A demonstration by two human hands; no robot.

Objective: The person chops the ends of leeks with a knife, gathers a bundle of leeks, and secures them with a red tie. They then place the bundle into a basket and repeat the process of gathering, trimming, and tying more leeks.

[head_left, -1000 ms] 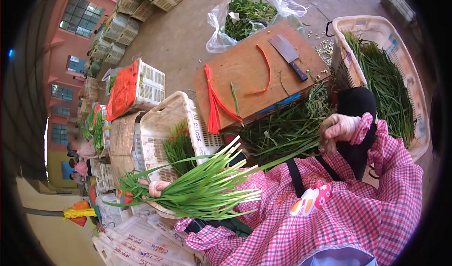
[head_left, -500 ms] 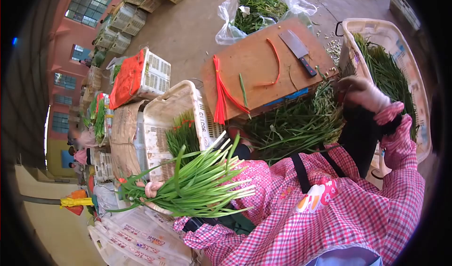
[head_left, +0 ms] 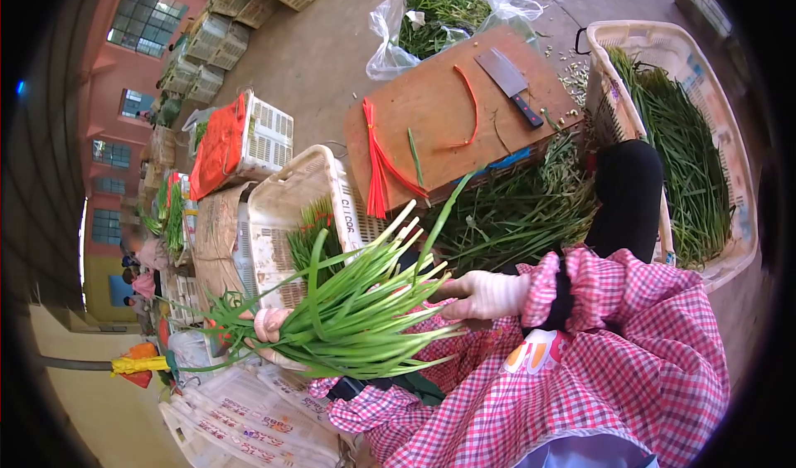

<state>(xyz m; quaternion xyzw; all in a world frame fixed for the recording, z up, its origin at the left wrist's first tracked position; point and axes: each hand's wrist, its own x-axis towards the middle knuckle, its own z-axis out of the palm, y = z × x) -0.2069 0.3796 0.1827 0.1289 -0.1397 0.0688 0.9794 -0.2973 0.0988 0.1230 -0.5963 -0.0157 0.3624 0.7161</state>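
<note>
Left hand fingers clamped on scallion bunch, frame centre; right hand fingers pinch its stalk ends.

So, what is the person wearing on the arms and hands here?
Both arms are covered by loose sleeves in a pink and white check, gathered at the wrist. The right sleeve shows a dark inner cuff. The right hand wears a pale, whitish glove. The left hand is mostly hidden, so its covering is unclear.

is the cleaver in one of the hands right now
No, the cleaver lies on the wooden board, apart from both hands, which are at the bunch of green onions.
</note>
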